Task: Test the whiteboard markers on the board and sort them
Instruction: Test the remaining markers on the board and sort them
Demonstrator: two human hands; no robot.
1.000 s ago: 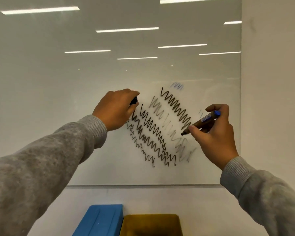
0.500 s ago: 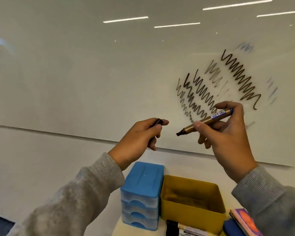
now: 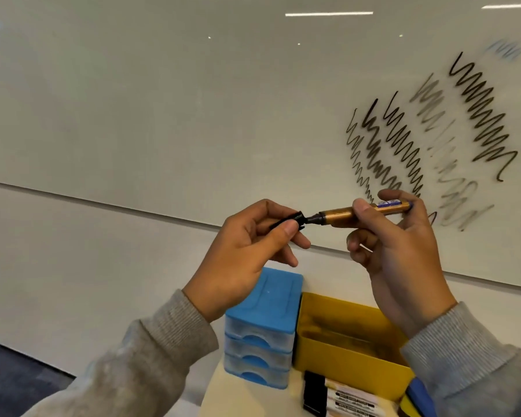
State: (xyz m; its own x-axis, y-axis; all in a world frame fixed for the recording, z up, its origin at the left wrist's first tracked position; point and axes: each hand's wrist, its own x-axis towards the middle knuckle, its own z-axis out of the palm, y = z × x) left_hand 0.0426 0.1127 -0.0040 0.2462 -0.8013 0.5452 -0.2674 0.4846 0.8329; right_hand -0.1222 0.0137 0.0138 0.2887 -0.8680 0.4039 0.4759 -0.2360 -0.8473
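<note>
Left hand: the left hand (image 3: pixel 244 254) pinches a black cap (image 3: pixel 288 220) between thumb and forefinger, its open mouth turned right, toward the marker's tip.
Right hand: the right hand (image 3: pixel 400 251) grips the marker (image 3: pixel 364 211) by its gold barrel, thumb on the near side, fingers curled round the far side.
Marker: it lies nearly level in front of the whiteboard's lower edge, its dark tip pointing left and just at the mouth of the cap; whether the tip is inside I cannot tell.
Whiteboard: the whiteboard (image 3: pixel 163 100) fills the far wall; several black and grey zigzag test lines (image 3: pixel 403 145) sit on its right part, some dark, some faint.
Below the hands: a blue-topped drawer unit (image 3: pixel 262 329) stands on the left, touching or just beside a yellow bin (image 3: pixel 343 356) on its right.
Near edge: more markers (image 3: pixel 343 397) lie in front of the yellow bin.
Sleeves: both arms wear grey knit sleeves (image 3: pixel 151 362).
</note>
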